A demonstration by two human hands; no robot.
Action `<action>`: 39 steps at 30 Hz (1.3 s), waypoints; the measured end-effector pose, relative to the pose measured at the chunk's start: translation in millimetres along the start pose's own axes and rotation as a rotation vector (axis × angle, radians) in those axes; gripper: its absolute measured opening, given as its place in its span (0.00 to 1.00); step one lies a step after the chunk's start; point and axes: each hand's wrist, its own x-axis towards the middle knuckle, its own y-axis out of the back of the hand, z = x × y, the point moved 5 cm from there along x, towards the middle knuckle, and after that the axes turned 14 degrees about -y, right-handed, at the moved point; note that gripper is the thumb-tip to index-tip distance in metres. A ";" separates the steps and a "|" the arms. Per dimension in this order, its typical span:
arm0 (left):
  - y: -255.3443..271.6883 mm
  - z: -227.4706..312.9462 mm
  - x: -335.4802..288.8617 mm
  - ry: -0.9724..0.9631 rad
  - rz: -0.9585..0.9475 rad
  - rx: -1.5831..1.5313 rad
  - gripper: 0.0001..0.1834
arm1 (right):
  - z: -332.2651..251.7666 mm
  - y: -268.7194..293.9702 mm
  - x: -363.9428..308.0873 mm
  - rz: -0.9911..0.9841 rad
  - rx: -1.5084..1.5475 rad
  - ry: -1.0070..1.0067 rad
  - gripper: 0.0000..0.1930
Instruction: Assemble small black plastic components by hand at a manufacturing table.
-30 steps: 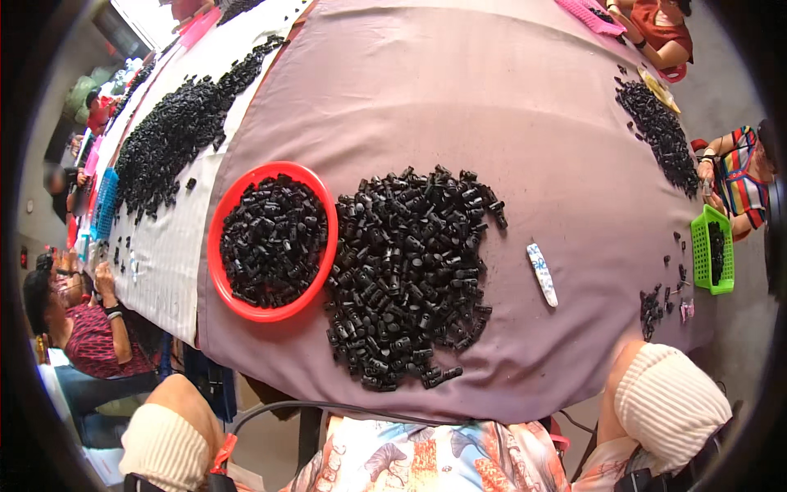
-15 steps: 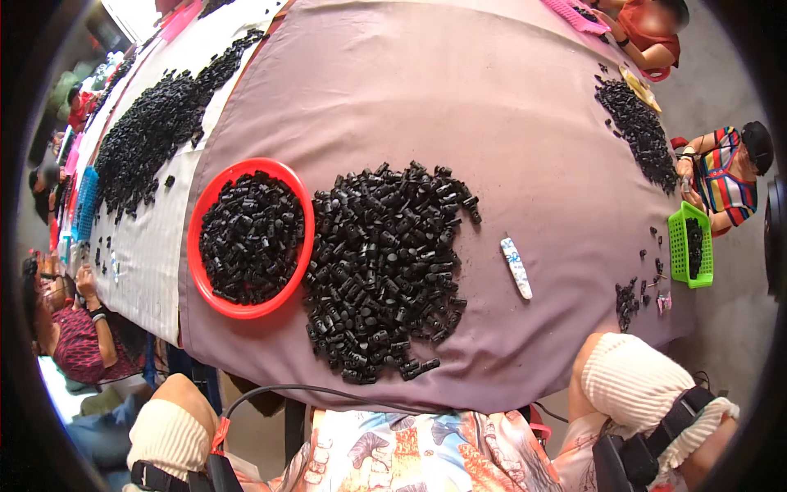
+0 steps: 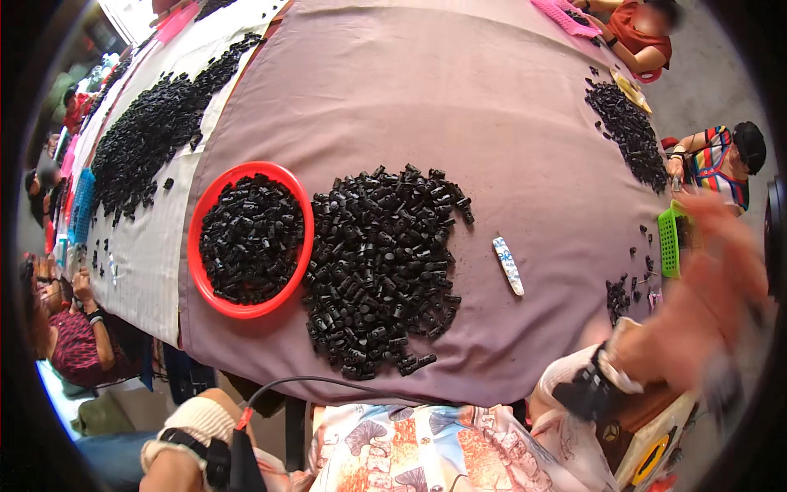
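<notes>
My right hand (image 3: 697, 303) is raised at the right edge, smeared by motion, so its fingers and anything in them cannot be made out. It passes in front of the green basket (image 3: 670, 244). My left forearm, in a cream sleeve (image 3: 197, 420) with a black strap, is low at the left; its hand is outside the view. Before me lies a heap of small black cylindrical parts (image 3: 385, 262), beside a red round basin (image 3: 308, 238) filled with similar black parts (image 3: 250, 238). A slim white-and-blue patterned tool, maybe a folded knife (image 3: 508, 266), rests right of the heap.
A mauve cloth (image 3: 410, 98) covers the table. More black parts lie in piles at far left (image 3: 147, 131) and right (image 3: 627, 123). Co-workers sit at the right (image 3: 717, 160), far right (image 3: 643, 37) and left (image 3: 82, 336). A black cable (image 3: 328, 379) crosses the near edge.
My right hand has come into view and swung up at the right edge, over part of the green basket. My left forearm has shifted slightly right and down. The view has moved slightly.
</notes>
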 end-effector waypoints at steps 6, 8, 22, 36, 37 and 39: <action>1.2 8.7 -12.9 0.041 0.062 0.045 0.16 | 188.4 48.1 -66.8 -0.038 -0.801 -0.857 0.15; -4.6 10.2 -15.7 0.052 0.074 0.044 0.16 | 205.4 62.4 -100.9 -0.026 -0.810 -1.167 0.15; -30.6 -113.3 -148.0 0.489 -0.744 0.603 0.05 | 210.5 44.7 -107.5 -0.097 -1.203 -0.926 0.15; -37.2 -132.6 -136.5 0.303 -0.842 0.625 0.12 | 201.1 34.3 -127.7 0.051 -0.497 -1.123 0.09; -32.7 -128.1 -128.1 0.358 -0.780 0.612 0.12 | 198.0 23.8 -130.9 -0.008 -0.416 -1.118 0.09; -21.5 -114.8 -115.2 0.439 -0.674 0.603 0.10 | 193.7 7.5 -138.2 -0.133 -0.275 -1.089 0.09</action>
